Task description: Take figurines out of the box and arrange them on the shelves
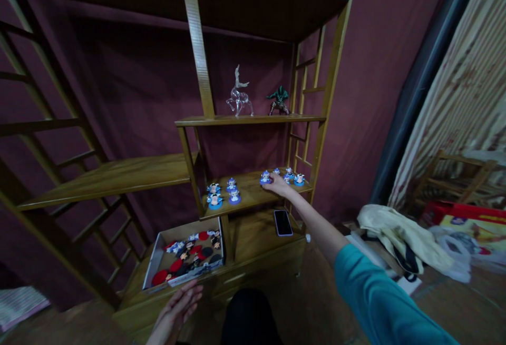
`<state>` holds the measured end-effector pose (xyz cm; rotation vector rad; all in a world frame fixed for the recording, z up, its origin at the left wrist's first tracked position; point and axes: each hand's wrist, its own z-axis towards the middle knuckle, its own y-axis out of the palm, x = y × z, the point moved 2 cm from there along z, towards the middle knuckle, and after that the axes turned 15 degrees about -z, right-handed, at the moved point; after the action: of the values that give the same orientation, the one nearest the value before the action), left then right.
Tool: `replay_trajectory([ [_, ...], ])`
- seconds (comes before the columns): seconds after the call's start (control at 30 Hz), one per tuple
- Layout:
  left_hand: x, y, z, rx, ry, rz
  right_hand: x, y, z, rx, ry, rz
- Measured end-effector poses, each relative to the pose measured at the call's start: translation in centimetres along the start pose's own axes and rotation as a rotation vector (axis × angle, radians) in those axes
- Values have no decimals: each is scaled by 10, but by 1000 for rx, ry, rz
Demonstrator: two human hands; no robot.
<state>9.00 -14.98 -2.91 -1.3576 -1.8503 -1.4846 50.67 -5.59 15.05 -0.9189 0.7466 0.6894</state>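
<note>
My right hand (279, 185) reaches onto the middle shelf (253, 193), its fingers closed around a small purple figurine (265, 177). Just beyond and beside that hand stand several more figurines, among them one on a blue base (299, 179). At the shelf's left end is another group, including a purple figurine (234, 196) and a blue-based one (215, 200). Low at the front, my left hand (182, 303) is held palm up with its fingers apart and nothing in it. It is nearest to a cardboard box (151, 260) of loose red, black and white figurine pieces.
A phone (283, 223) lies on the lower shelf. Above, a clear deer-like figure (239, 96) and a dark green figure (279, 99) stand on the upper shelf (253, 119). A wooden post (197, 39) divides the unit. Cloth and bags (403, 234) lie on the right.
</note>
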Motion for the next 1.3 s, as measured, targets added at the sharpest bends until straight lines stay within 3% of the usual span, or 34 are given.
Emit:
replay_trajectory([
  [0.17, -2, -3, 5, -1, 5, -3, 9, 9, 27, -76, -3, -245],
  [0.53, -3, -9, 2, -48, 5, -50, 24, 18, 52, -89, 86, -607],
  [0.9, 0, -1, 2, 43, 4, -8, 29, 21, 53, -97, 46, -684],
  [1.3, 1, -9, 5, 27, 12, -9, 32, 20, 56, -132, 15, -673],
])
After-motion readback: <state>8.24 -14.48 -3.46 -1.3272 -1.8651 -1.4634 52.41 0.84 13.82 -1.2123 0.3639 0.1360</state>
